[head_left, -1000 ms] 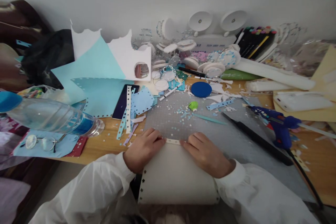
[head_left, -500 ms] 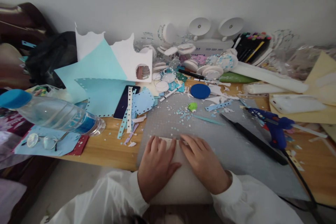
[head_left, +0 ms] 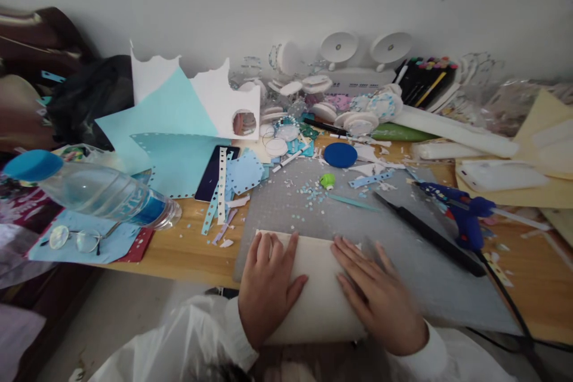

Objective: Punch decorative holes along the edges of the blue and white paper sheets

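A flat, ungripping right hand (head_left: pixel 380 292) sweeps outward over a cream-white rectangular paper sheet (head_left: pixel 316 298), apparently smoothing it; the left hand (head_left: pixel 270 292) lies spread, grasping nothing.

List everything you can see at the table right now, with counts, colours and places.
Table: one, wood-brown, across the view
Mat: one, grey, centre to right
Sheet: at least one, off-white, mat's near edge
Small green object: one, green, on the mat
Disc: one, blue, mat's far side
Black tool: one, black, right on mat
Glue gun: one, blue, far right
Pens: many, mostly black, back right
Dishes: two, white, back centre
Punched strips: several, white and blue, over phone
Phone: one, dark, left of mat
Turquoise paper: at least two, back left
Bottle: one, clear, blue cap, left
Glasses: one pair, clear, left
Left hand: one, on sheet
Right hand: one, sheet's right side
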### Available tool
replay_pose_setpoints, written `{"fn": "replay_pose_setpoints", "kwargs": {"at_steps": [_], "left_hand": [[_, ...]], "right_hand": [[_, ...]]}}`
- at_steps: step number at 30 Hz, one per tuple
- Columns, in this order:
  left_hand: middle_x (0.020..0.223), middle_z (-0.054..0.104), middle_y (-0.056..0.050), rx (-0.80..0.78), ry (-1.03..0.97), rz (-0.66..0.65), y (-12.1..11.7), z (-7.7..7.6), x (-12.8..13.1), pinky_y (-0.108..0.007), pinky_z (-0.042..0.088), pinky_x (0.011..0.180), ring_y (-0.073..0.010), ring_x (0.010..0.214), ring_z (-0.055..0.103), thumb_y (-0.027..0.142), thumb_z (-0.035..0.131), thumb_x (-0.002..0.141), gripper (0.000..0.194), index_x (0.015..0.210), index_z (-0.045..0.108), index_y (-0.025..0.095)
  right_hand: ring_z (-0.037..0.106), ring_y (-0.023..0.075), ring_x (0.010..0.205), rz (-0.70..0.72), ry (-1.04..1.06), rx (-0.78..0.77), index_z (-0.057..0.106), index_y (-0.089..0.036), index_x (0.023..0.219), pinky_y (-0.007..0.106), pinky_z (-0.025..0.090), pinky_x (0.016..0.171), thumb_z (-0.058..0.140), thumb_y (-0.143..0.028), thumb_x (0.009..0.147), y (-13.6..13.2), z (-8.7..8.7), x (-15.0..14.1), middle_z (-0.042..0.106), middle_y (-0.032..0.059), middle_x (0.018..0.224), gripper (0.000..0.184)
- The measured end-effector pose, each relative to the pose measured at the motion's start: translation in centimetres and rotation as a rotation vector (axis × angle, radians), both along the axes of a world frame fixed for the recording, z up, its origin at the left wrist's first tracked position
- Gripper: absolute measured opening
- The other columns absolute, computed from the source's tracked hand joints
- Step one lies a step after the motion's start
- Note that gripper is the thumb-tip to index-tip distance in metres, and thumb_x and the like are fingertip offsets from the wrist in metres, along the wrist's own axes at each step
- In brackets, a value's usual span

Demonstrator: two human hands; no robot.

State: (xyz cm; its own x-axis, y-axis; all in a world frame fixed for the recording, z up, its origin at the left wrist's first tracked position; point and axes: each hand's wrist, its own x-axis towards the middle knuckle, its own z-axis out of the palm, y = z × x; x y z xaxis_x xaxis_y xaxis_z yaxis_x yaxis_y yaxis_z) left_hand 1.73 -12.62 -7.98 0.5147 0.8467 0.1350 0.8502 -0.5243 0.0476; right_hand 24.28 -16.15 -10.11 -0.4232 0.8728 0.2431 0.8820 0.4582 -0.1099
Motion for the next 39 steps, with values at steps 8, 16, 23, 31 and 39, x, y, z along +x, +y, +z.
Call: {"fn": "replay_pose_setpoints", "kwargs": {"at_steps": [8,16,23,31,39], "left_hand": [[0.143,0.043,-0.017,-0.049,-0.039,0.000,-0.8,-0.6,-1.6,-0.047,0.030,0.111,-0.0345,0.133,0.036,0.049,0.051,0.087,0.072,0.143,0.035,0.007],[0.150,0.035,-0.017,-0.170,0.030,-0.223,4.4,1.0,-5.0,-0.047,0.029,0.111,-0.0319,0.138,0.032,0.045,0.050,0.088,0.065,0.143,0.036,0.014],[0.150,0.034,-0.019,-0.150,0.012,-0.181,4.3,1.0,-4.5,-0.049,0.033,0.106,-0.0341,0.135,0.036,0.045,0.055,0.083,0.066,0.141,0.040,0.016],[0.142,0.043,-0.027,-0.077,0.017,-0.027,3.2,0.9,-1.3,-0.057,0.026,0.109,-0.0414,0.133,0.037,0.067,0.056,0.075,0.080,0.129,0.051,0.008],[0.153,0.028,-0.020,-0.076,-0.074,-0.098,0.5,-0.1,2.1,-0.052,0.023,0.112,-0.0366,0.142,0.023,0.055,0.039,0.091,0.065,0.143,0.036,0.015]], "right_hand": [[0.047,0.0236,0.129,-0.026,-0.003,0.056,0.035,-0.011,0.143,0.046,0.014,0.115,0.041,-0.026,0.095,-0.9,-0.5,1.6,0.049,0.0123,0.141,0.051],[0.040,0.0263,0.135,0.016,-0.086,0.052,0.035,-0.004,0.142,0.045,0.017,0.113,0.043,-0.027,0.093,-2.7,-0.9,-0.6,0.042,0.0148,0.146,0.055],[0.042,0.0268,0.133,0.000,-0.064,0.035,0.033,-0.008,0.144,0.048,0.022,0.111,0.044,-0.029,0.093,-2.6,-1.3,-0.5,0.044,0.0136,0.145,0.056],[0.039,0.0261,0.135,-0.007,-0.053,0.038,0.035,-0.007,0.143,0.047,0.015,0.113,0.044,-0.029,0.094,-2.7,-1.6,-0.6,0.041,0.0132,0.147,0.055],[0.042,0.0260,0.132,0.028,0.000,0.038,0.038,-0.009,0.140,0.046,0.026,0.109,0.045,-0.026,0.094,-2.1,-0.9,-0.1,0.045,0.0131,0.144,0.050]]}}
